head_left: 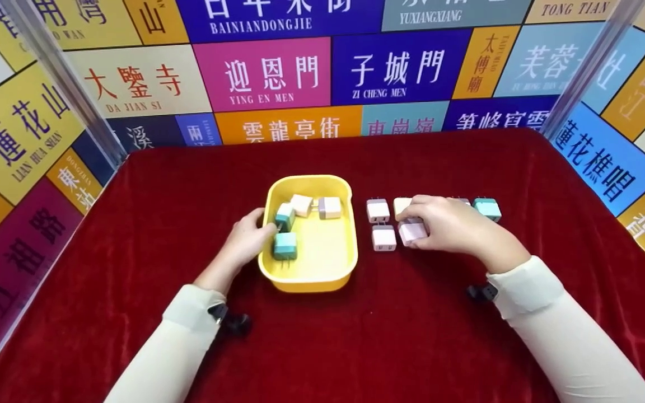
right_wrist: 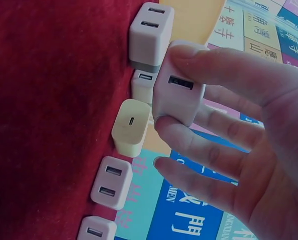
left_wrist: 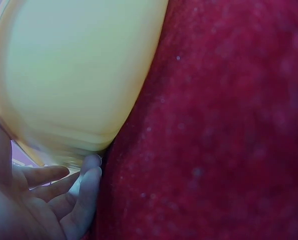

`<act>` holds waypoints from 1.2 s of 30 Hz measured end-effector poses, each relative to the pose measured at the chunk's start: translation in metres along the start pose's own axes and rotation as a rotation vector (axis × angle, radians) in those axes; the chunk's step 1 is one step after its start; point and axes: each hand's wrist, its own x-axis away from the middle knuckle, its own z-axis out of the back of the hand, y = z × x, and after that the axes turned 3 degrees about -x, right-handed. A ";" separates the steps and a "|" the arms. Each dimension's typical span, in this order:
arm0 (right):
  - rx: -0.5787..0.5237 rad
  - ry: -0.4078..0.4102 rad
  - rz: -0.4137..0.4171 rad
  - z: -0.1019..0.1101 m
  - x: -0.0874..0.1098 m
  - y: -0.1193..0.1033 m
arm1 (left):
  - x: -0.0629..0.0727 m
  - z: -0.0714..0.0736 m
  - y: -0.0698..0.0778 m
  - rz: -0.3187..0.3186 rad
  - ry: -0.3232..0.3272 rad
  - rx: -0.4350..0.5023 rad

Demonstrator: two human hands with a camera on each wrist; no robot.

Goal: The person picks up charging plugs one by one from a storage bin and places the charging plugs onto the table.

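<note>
My left hand (head_left: 247, 238) grips the left side of a yellow plastic bin (head_left: 311, 284), thumb over the rim and fingers along the outer wall. In the left wrist view those fingers curl by the bin's side (left_wrist: 78, 65). Inside lie several plug chargers, among them a teal one (head_left: 285, 246) and a white-and-grey one (head_left: 330, 207). To the right, my right hand (head_left: 448, 224) pinches a pale charger (right_wrist: 174, 95) between thumb and fingers; a single USB port faces the right wrist camera. Beside it stand a white charger (head_left: 384, 238) and a cream one (right_wrist: 131, 125).
More chargers line up right of the bin, including a white-and-grey one (head_left: 378, 211) and a teal one (head_left: 487, 209) at the far end. Dark red cloth (head_left: 356, 347) covers the table. Printed panels (head_left: 272, 73) rise behind and at both sides.
</note>
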 end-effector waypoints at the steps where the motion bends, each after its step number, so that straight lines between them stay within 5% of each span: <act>1: 0.000 0.000 -0.004 0.000 0.000 0.001 | 0.000 0.000 0.000 0.001 -0.002 0.000; 36: -0.007 -0.004 -0.004 -0.023 -0.001 0.018 | 0.001 0.000 0.001 0.003 -0.004 0.004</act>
